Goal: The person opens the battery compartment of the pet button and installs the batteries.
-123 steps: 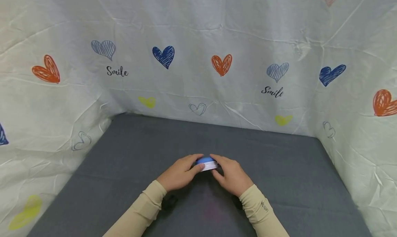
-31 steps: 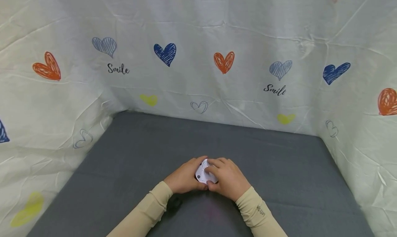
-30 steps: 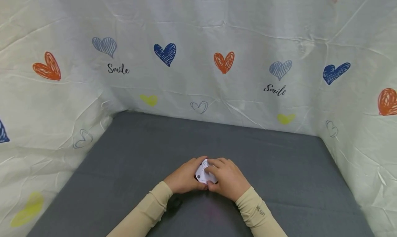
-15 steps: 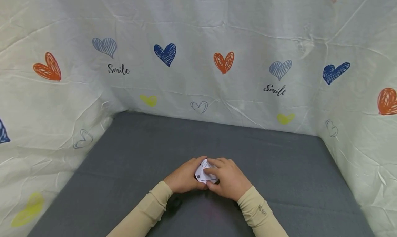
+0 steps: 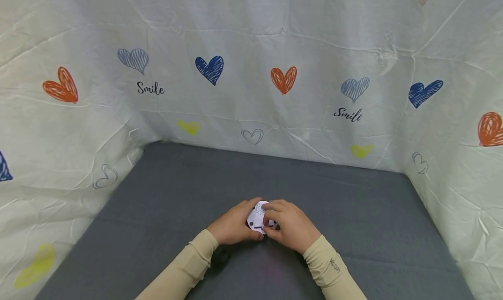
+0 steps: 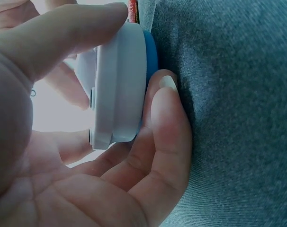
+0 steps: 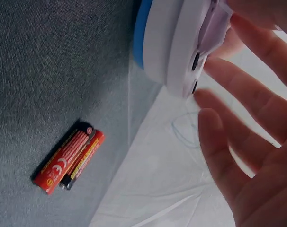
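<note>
My left hand (image 5: 235,223) holds a round white device (image 5: 255,215) with a dotted back facing up and a blue underside (image 6: 152,54). Its thumb lies over the upper rim and its fingers curl beneath, close over the cloth. A small pale cover (image 7: 214,28) stands tilted out from the device's back. My right hand (image 5: 292,223) pinches this cover between thumb and index finger, while its other fingers (image 7: 257,94) spread beside the rim. What lies under the cover is hidden.
Two red-and-black batteries, one red one (image 7: 63,161) and its neighbour (image 7: 84,163), lie side by side on the grey cloth (image 5: 188,177). White sheeting (image 5: 243,103) printed with hearts rises behind and at both sides.
The device has been turned from blue side up to dotted back up since the oldest frame. In the last half second the right fingers have tilted its cover up.
</note>
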Tool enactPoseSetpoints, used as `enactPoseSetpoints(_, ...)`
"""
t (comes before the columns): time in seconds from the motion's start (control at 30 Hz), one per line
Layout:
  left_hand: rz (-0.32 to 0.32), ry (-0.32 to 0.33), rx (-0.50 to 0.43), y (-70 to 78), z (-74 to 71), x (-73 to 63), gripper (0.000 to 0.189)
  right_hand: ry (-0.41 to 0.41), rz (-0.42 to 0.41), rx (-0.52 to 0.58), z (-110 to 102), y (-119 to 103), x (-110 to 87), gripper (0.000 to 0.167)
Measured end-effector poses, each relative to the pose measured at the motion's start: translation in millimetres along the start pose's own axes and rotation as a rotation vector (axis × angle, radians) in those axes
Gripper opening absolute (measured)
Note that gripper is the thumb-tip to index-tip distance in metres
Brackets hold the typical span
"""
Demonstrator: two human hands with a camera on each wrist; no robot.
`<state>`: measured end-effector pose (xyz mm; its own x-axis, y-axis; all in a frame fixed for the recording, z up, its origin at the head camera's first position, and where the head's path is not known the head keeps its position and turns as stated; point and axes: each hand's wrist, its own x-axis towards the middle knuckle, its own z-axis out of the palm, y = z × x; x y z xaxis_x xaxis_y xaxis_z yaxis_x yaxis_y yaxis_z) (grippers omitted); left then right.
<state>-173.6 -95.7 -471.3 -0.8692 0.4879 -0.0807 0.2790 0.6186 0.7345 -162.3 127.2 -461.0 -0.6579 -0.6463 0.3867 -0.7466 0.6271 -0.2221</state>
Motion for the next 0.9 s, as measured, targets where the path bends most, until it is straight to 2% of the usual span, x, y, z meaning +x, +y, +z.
enactPoseSetpoints(0.27, 0.016, -0.005, 0.0, -1.9, -0.2, 0.4, 0.095, 0.013, -0.04, -0.017, 0, -2, 1.9, 0.022)
enactPoseSetpoints(0.47, -0.006, 0.008, 0.009, -4.9, 1.0, -0.3, 0.098, 0.019, 0.023, 0.016, -10, 3, -3.2, 0.022)
enactPoseSetpoints(0.57, -0.019, 0.023, 0.015, -4.8, 2.5, 0.8, 0.1, 0.034, 0.104, 0.008, -18, 14, -12.9, 0.021)
enactPoseSetpoints(0.67, -0.027, 0.033, 0.024, -3.5, 4.1, 2.3, 0.101, 0.024, 0.243, -0.038, -26, 30, -28.9, 0.023)
enactPoseSetpoints(0.8, -0.054, 0.041, 0.034, -2.3, 6.4, 3.8, 0.102, -0.036, 0.444, -0.104, -32, 51, -51.6, 0.023)
enactPoseSetpoints(0.9, -0.058, 0.041, 0.036, -1.8, 8.6, 5.6, 0.102, -0.08, 0.541, -0.153, -34, 64, -63.5, 0.02)
